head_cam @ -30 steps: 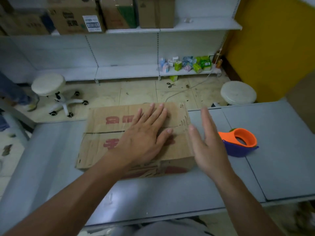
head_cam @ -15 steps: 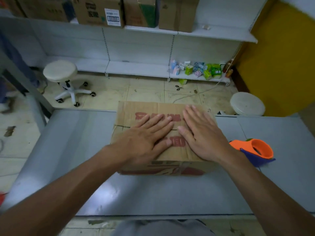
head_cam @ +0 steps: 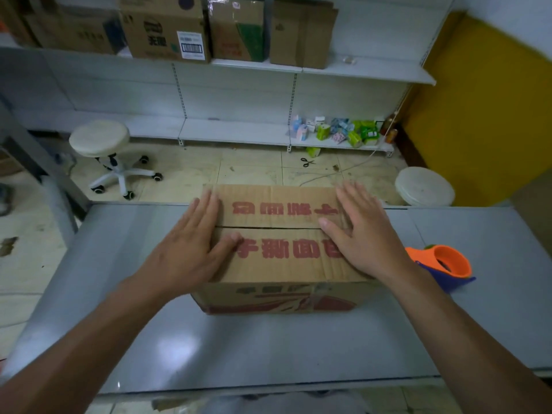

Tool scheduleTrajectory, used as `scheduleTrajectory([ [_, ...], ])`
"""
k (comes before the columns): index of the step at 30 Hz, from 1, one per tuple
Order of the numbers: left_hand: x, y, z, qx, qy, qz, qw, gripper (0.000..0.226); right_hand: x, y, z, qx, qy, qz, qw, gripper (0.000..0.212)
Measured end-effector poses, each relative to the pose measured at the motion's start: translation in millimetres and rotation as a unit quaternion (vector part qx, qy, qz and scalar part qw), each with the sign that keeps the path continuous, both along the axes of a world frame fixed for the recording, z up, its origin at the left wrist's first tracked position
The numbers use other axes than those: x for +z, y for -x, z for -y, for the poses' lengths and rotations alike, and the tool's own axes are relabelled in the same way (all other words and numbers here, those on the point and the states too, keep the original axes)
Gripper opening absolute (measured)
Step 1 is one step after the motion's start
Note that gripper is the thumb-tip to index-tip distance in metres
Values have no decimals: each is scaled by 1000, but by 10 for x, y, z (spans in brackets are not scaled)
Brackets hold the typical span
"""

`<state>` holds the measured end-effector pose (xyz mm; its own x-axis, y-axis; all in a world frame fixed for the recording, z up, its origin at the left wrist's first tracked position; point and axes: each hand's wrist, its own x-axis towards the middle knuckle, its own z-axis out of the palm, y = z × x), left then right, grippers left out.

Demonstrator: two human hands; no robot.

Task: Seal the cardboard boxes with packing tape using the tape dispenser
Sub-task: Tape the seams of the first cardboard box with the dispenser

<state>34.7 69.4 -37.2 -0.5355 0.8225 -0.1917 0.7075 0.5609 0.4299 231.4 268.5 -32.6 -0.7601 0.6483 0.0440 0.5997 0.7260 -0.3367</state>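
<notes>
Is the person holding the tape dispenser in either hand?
No: the tape dispenser lies on the table while the left hand and right hand press flat on the cardboard box.

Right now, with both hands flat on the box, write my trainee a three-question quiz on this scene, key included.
1. True or false: tape already covers the top seam of the cardboard box.
2. The tape dispenser lies: A on the box; B on the table, right of the box; C on the floor.
3. Which is nearer the dispenser, the left hand or the right hand?
Key: 1 false; 2 B; 3 the right hand.
</notes>
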Motion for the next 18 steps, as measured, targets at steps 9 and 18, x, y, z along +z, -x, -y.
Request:
scheduleTrajectory([
  [9, -82, 81, -296, 197, -116, 183, 956, 75, -63, -60, -140, -102, 243, -77, 962, 102],
  [18, -108, 118, -153, 212, -226, 430, 848, 15, -299, -253, -218, -137, 508, -356, 772, 67],
])
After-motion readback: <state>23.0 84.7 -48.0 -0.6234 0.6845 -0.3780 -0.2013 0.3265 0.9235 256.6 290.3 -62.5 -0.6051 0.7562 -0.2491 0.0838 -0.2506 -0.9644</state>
